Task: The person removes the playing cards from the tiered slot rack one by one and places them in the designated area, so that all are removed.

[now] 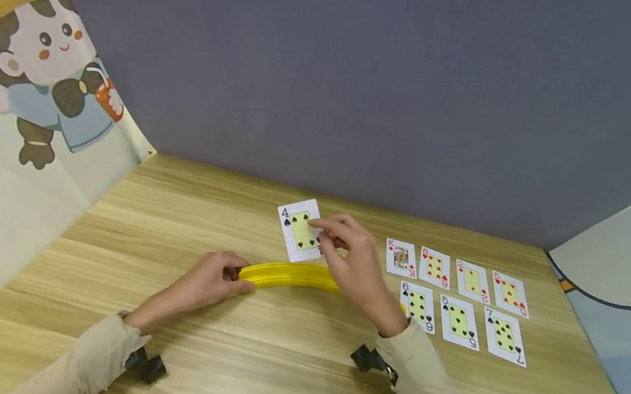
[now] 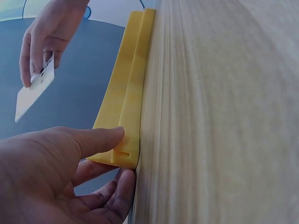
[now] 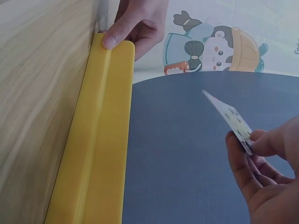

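Observation:
A curved yellow card holder (image 1: 288, 276) stands on the wooden table in front of the person. My left hand (image 1: 209, 284) grips its left end, the thumb on the near face and the fingers behind, as the left wrist view shows. Above and behind the holder, my right hand (image 1: 358, 269) pinches a four of spades playing card (image 1: 295, 229) by its right edge, between thumb and fingers. The card is tilted, its face toward the head camera. In the right wrist view the card (image 3: 233, 122) is off to the side of the holder. The holder's right part is largely hidden behind the right forearm.
Several face-up cards lie in two rows on the right of the table (image 1: 271, 362). The back row has the king of diamonds (image 1: 400, 258); the front row includes the seven of spades (image 1: 504, 336). A dark wall (image 1: 363, 98) borders the table's far edge.

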The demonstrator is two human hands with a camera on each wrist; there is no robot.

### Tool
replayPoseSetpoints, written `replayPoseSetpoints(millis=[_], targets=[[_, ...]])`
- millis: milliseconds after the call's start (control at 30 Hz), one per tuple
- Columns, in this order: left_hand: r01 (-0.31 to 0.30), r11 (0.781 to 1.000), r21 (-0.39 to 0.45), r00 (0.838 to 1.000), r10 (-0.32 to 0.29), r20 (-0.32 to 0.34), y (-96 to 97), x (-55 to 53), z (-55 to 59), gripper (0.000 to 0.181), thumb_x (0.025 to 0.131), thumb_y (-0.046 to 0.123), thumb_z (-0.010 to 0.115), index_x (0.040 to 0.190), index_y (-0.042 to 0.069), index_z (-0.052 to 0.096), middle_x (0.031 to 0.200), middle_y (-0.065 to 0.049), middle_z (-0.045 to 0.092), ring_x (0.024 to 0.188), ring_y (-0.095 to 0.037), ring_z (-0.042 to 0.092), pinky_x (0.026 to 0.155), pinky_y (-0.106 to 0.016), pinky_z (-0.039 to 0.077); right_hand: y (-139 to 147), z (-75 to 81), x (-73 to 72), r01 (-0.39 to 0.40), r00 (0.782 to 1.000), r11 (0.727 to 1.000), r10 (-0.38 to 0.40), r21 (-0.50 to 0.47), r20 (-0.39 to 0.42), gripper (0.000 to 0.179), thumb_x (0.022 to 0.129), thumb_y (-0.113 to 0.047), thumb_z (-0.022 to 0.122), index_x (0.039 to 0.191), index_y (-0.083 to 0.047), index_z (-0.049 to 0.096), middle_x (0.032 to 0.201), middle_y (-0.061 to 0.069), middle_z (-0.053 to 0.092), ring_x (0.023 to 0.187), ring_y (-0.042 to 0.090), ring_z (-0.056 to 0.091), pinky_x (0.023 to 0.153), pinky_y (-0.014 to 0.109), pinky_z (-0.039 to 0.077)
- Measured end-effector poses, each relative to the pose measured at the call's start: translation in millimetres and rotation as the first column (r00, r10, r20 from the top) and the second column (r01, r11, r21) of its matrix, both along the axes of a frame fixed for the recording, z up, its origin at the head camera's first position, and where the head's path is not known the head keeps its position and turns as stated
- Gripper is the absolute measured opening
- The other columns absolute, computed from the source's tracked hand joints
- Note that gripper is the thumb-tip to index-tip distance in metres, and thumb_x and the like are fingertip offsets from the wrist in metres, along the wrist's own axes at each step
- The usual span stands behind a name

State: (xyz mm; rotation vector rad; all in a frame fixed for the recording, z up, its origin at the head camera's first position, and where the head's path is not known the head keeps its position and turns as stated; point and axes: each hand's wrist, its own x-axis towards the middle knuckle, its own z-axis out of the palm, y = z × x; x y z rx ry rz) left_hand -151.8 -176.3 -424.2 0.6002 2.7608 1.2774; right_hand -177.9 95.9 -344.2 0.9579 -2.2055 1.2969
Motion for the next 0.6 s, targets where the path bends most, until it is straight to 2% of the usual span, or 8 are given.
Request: replayPoseSetpoints(millis=[167, 200, 300, 367, 400, 433, 533, 600], targets=[[0.003, 1.000, -0.002, 1.000, -0.003, -0.005, 1.4, 0.1, -0.9, 0.020, 0.084, 0.013, 0.080, 0.102, 0.005, 0.075, 0.084, 0.001, 0.065, 0.070, -0.012, 0.055, 0.060, -0.023, 0.051, 13, 2.1, 4.4, 0.031, 0.999, 0.999, -0.031, 0.009, 0.007, 0.028, 0.094, 0.008, 0.058, 0.109, -0.008, 0.077, 0.109, 0.006, 0.070, 0.085, 0.014, 0.063, 0.068, 0.024, 0.055], [0.003, 1.000, -0.004, 1.000, -0.003, -0.007, 1.3, 0.1, -0.7, 0.020, 0.084, 0.013, 0.080, 0.102, 0.005, 0.075, 0.084, 0.001, 0.065, 0.070, -0.012, 0.055, 0.060, -0.023, 0.051, 16, 2.6, 5.9, 0.038, 0.999, 0.999, -0.038, 0.014, 0.015, 0.028, 0.094, 0.008, 0.059, 0.109, -0.008, 0.077, 0.110, 0.006, 0.070, 0.079, 0.013, 0.061, 0.063, 0.023, 0.052], [0.005, 1.000, -0.005, 1.000, -0.005, -0.008, 1.3, 0.1, -0.6, 0.019, 0.084, 0.014, 0.080, 0.101, 0.006, 0.075, 0.084, 0.001, 0.064, 0.070, -0.012, 0.056, 0.061, -0.023, 0.052, 25, 4.4, 11.3, 0.055, 0.997, 0.998, -0.056, 0.023, 0.056, 0.027, 0.094, 0.007, 0.060, 0.106, -0.009, 0.078, 0.112, 0.005, 0.072, 0.078, 0.011, 0.060, 0.057, 0.022, 0.045], [0.007, 1.000, -0.005, 1.000, -0.007, -0.004, 1.0, 0.7, -0.6, 0.020, 0.085, 0.014, 0.080, 0.102, 0.005, 0.075, 0.085, 0.001, 0.065, 0.071, -0.012, 0.056, 0.061, -0.023, 0.052, 31, 5.7, 15.0, 0.062, 0.994, 0.998, -0.063, 0.014, 0.092, 0.027, 0.094, 0.008, 0.060, 0.104, -0.010, 0.078, 0.111, 0.005, 0.072, 0.067, 0.011, 0.054, 0.051, 0.022, 0.040], [0.008, 1.000, -0.006, 1.000, -0.009, -0.003, 1.0, 0.8, -0.6, 0.020, 0.085, 0.014, 0.080, 0.102, 0.005, 0.075, 0.086, 0.001, 0.065, 0.071, -0.012, 0.056, 0.061, -0.023, 0.052, 34, 6.3, 16.8, 0.066, 0.992, 0.998, -0.067, 0.010, 0.108, 0.027, 0.095, 0.007, 0.060, 0.104, -0.010, 0.078, 0.111, 0.004, 0.072, 0.062, 0.010, 0.050, 0.050, 0.021, 0.039], [0.009, 1.000, -0.006, 1.000, -0.009, -0.002, 0.9, 0.9, -0.7, 0.020, 0.085, 0.014, 0.080, 0.102, 0.005, 0.075, 0.087, 0.000, 0.065, 0.072, -0.012, 0.056, 0.062, -0.024, 0.052, 37, 7.5, 18.7, 0.066, 0.990, 0.998, -0.065, 0.002, 0.124, 0.028, 0.095, 0.007, 0.059, 0.104, -0.011, 0.078, 0.111, 0.004, 0.071, 0.064, 0.010, 0.051, 0.050, 0.022, 0.039], [0.009, 1.000, -0.011, 1.000, -0.009, -0.001, 0.5, 1.2, -1.0, 0.021, 0.085, 0.015, 0.080, 0.103, 0.005, 0.075, 0.089, -0.001, 0.065, 0.072, -0.013, 0.056, 0.062, -0.023, 0.052, 47, 10.3, 24.8, 0.071, 0.985, 0.997, -0.068, -0.012, 0.157, 0.028, 0.097, 0.005, 0.057, 0.105, -0.013, 0.077, 0.111, 0.002, 0.070, 0.053, 0.011, 0.039, 0.046, 0.023, 0.034], [0.007, 1.000, -0.013, 1.000, -0.007, -0.001, 0.2, 1.2, -0.9, 0.021, 0.085, 0.015, 0.080, 0.103, 0.005, 0.075, 0.089, -0.001, 0.065, 0.072, -0.013, 0.056, 0.062, -0.024, 0.052, 53, 12.1, 28.8, 0.083, 0.984, 0.996, -0.080, -0.013, 0.160, 0.028, 0.098, 0.004, 0.057, 0.105, -0.014, 0.077, 0.111, 0.000, 0.069, 0.055, 0.010, 0.041, 0.046, 0.023, 0.035]])
